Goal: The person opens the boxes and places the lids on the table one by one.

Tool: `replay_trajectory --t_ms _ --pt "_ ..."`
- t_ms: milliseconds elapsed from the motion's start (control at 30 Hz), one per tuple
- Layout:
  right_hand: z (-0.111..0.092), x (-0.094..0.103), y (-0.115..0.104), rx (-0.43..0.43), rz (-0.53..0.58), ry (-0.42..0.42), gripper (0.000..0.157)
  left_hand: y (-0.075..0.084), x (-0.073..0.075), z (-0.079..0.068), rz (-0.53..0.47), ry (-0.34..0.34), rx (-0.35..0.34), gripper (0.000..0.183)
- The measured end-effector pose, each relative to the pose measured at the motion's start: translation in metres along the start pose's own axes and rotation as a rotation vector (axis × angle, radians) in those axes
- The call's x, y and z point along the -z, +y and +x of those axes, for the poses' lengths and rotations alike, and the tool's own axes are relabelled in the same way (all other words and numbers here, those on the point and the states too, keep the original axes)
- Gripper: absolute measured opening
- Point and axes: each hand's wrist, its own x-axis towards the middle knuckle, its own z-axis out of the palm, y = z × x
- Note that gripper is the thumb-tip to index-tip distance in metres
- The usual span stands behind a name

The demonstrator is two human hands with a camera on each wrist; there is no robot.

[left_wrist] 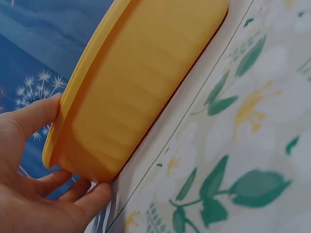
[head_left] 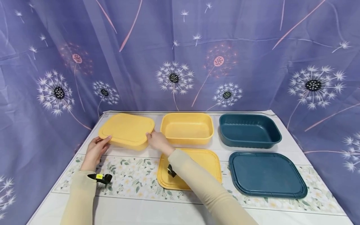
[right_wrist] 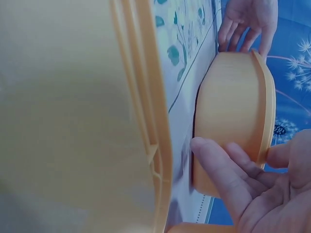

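A yellow food container (head_left: 126,142) with its yellow lid (head_left: 127,125) on top stands at the back left of the table. My left hand (head_left: 95,153) holds its left end. The left wrist view has the thumb on the lid's rim and the fingers (left_wrist: 95,199) against the container's wall and lower edge. At the right end, my right hand (head_left: 159,142) grips it likewise, thumb at the lid's rim and fingers (right_wrist: 218,170) along the side wall. The lid lies flush around the visible rim.
A lidless yellow container (head_left: 187,141) stands right beside it, with a loose yellow lid (head_left: 209,168) in front, partly under my right forearm. To the right are a lidless dark teal container (head_left: 247,143) and its matching lid (head_left: 267,175). A purple dandelion curtain (head_left: 174,40) surrounds the table.
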Motion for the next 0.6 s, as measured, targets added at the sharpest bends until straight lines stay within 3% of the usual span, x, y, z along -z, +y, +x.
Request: replay_trajectory --t_ms 200,367,600 --pt "0.002 0.002 0.004 -0.002 0.003 0.021 0.046 0.001 -0.004 -0.003 0.050 0.002 0.031 0.096" --pt "-0.003 0.003 0.009 0.011 0.058 -0.037 0.055 0.001 0.000 0.001 0.110 -0.020 0.031 0.094" --pt "-0.008 0.006 0.011 0.040 0.096 -0.111 0.062 0.001 0.006 0.011 0.058 0.011 -0.008 0.079"
